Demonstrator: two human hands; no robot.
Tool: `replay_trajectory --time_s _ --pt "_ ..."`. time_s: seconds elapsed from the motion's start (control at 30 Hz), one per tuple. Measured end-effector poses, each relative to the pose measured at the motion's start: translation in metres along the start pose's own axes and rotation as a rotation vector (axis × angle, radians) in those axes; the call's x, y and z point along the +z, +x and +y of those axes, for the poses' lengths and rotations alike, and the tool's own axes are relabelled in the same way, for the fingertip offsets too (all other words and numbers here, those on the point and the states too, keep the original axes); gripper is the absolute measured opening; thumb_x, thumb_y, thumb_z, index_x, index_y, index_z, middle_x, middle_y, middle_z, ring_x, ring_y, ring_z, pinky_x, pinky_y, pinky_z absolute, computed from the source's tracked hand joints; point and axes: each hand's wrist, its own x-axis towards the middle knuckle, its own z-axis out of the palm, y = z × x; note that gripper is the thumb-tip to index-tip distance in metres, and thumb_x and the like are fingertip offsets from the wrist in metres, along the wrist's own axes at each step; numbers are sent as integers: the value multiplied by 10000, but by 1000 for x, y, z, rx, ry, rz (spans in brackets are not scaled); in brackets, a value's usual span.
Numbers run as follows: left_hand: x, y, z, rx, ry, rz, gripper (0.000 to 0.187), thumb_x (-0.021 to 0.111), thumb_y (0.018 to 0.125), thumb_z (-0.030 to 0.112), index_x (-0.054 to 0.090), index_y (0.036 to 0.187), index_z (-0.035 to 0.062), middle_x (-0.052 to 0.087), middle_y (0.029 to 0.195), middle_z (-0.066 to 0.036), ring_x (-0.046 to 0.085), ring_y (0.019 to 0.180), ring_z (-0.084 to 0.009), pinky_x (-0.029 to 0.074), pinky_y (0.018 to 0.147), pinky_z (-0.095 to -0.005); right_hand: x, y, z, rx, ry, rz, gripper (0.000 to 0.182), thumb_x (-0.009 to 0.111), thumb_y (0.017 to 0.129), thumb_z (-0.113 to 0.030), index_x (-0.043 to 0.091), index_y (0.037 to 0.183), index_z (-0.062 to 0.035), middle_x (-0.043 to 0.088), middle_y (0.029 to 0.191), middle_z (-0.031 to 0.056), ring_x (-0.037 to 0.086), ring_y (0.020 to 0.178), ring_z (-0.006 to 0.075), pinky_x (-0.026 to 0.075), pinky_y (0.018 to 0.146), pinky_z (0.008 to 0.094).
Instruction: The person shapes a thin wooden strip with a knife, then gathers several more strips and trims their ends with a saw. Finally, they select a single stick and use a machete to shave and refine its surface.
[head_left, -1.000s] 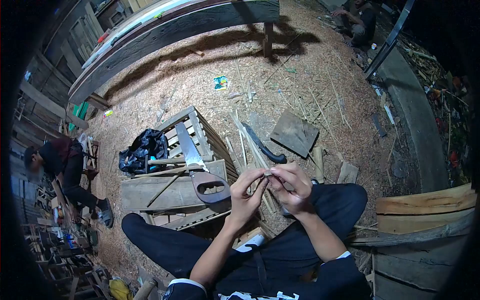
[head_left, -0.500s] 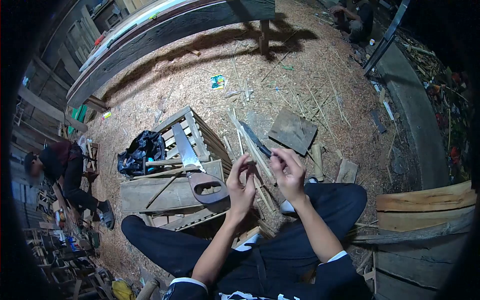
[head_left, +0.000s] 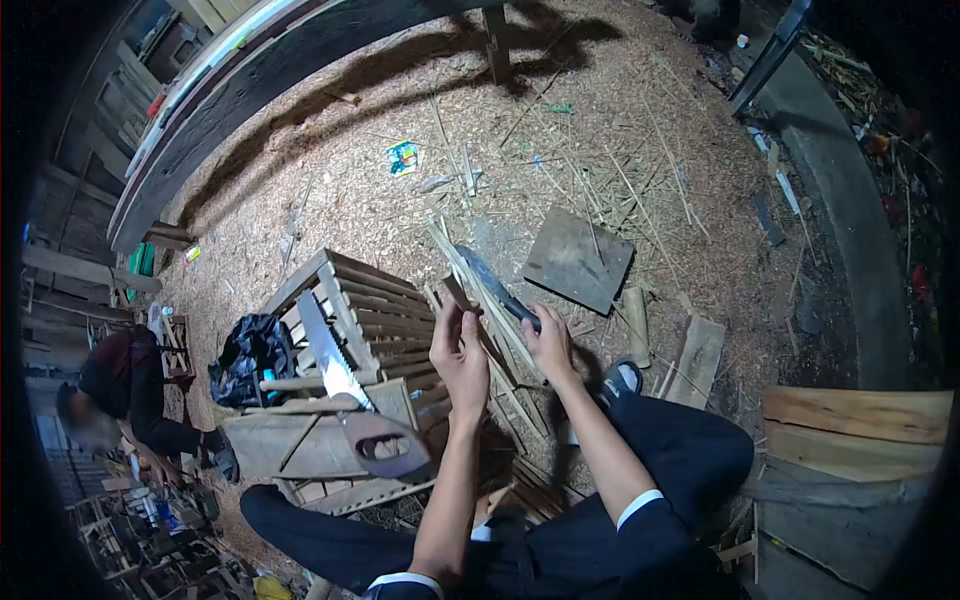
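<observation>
My left hand (head_left: 462, 355) is raised in front of me, its fingers closed on a short brown wood piece (head_left: 457, 293) that sticks up past the fingertips. Beside it, my right hand (head_left: 549, 345) wraps round the handle of a large dark-bladed knife (head_left: 488, 274), whose blade points forward and left. Thin wood strips (head_left: 505, 325) lie below and between the hands. To the left, a handsaw (head_left: 335, 365) with a wooden handle rests across a slatted wooden crate (head_left: 365, 290).
A black plastic bag (head_left: 255, 360) lies by the crate. Ahead is a square dark board (head_left: 580, 258) on the shaving-covered floor, with a wooden bench (head_left: 300, 75) beyond. Planks (head_left: 855, 420) stand at right. Another person (head_left: 140, 390) bends over at far left.
The view has shifted, so the crate and saw appear lower and further left. My left hand now shows the wood piece upright, and my right hand has closed round the knife's handle.
</observation>
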Motion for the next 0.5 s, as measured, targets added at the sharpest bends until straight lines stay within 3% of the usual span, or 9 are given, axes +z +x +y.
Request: replay_trajectory --time_s 0.07,0.17,0.23,0.3,0.33,0.37,0.43,0.5 --pt "6 4 -26 -69 7 40 278 595 1040 68 629 1282 -66 719 1119 -130 691 1014 -165 544 900 -304 22 5 25 82 25 -73 349 633 952 -180 628 1267 -30 638 1216 224 606 1137 410 495 963 460" --pt "12 10 -57 -225 1 58 298 604 1049 111 603 1292 -62 706 1142 -107 664 1045 -148 518 940 -293 59 6 73 62 -36 -89 376 620 960 -182 599 1308 -40 629 1213 223 611 1104 420 504 949 469" --pt "16 12 -70 -234 52 82 304 609 1050 130 607 1284 -65 702 1121 -88 655 1024 -137 514 931 -285 72 3 89 153 -139 -191 435 648 933 -187 585 1342 -53 632 1216 197 605 1127 383 467 998 469" --pt "15 13 -81 -278 106 113 308 618 1049 142 611 1275 -66 699 1089 -70 641 1001 -124 510 915 -277 86 0 99 62 -506 -262 495 687 887 -188 586 1355 -66 645 1217 158 586 1178 324 403 1057 464" --pt "16 11 -86 -265 85 159 306 638 1037 157 631 1253 -61 693 1019 -76 618 910 -116 508 828 -279 94 -1 101 33 -585 -199 547 738 823 -204 603 1336 -70 654 1226 125 564 1215 278 349 1092 450" --pt "16 8 -89 -275 100 164 306 638 1037 157 631 1253 -61 693 1019 -76 618 910 -116 508 828 -279 100 -1 104 38 -577 -215 547 738 823 -204 603 1336 -70 654 1226 125 564 1215 278 349 1092 450" --pt "14 8 -84 -261 92 168 284 635 1039 153 627 1230 -56 691 1047 -79 618 944 -118 503 850 -284 99 12 95 191 -651 -515 517 753 808 -236 626 1280 -67 653 1230 120 557 1231 282 370 1070 446" --pt "12 6 -71 -301 73 152 258 626 1043 156 622 1201 -48 688 1054 -82 622 979 -125 496 880 -284 99 9 87 175 -659 -580 492 778 780 -259 646 1215 -71 646 1226 155 597 1182 317 418 1015 473"
